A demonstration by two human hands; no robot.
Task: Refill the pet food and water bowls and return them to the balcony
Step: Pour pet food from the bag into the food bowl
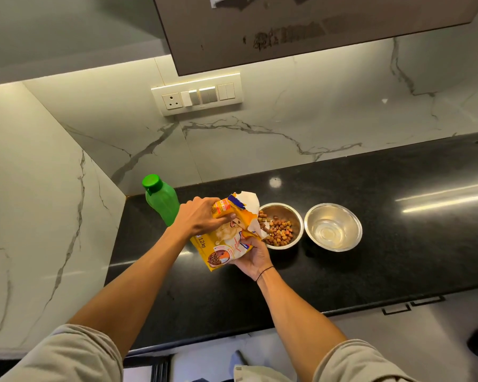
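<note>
From the head view, the left hand (202,216) grips the top of the yellow food bag (226,238) and the right hand (250,256) holds it from below, tipping its torn mouth over the food bowl (283,226) on the black counter (370,271); kibble (280,232) is already inside. The water bowl (333,227) sits just beside it, holding a little water; to pour well, I think, tip slowly and keep the mouth over the food bowl; the green bottle (160,201) stands behind the bag.

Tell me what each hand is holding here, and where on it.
Both hold the yellow pet food bag: the left hand grips its upper side near the torn mouth, the right hand supports it from beneath.
</note>
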